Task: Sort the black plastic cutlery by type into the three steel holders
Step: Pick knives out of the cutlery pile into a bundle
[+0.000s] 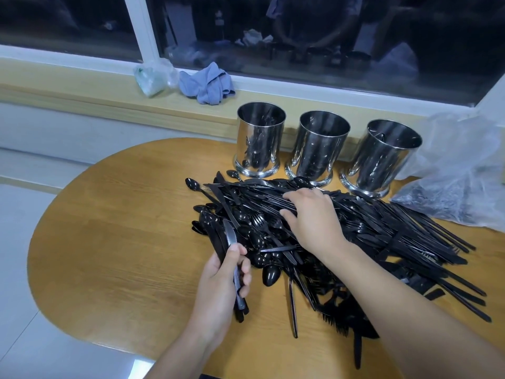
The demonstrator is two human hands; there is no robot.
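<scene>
left hand (218,283): bare | right hand (314,220): bare | forearms: seemingly unsleeved

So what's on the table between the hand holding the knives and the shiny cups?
The head view shows the pile of black cutlery lying between the left hand and the steel holders.

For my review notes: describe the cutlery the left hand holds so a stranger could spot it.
Start at the wooden table, then the black cutlery pile. At its near-left edge the left hand grips a few knives, blades pointing up and away. They alone are lifted off the pile.
</scene>
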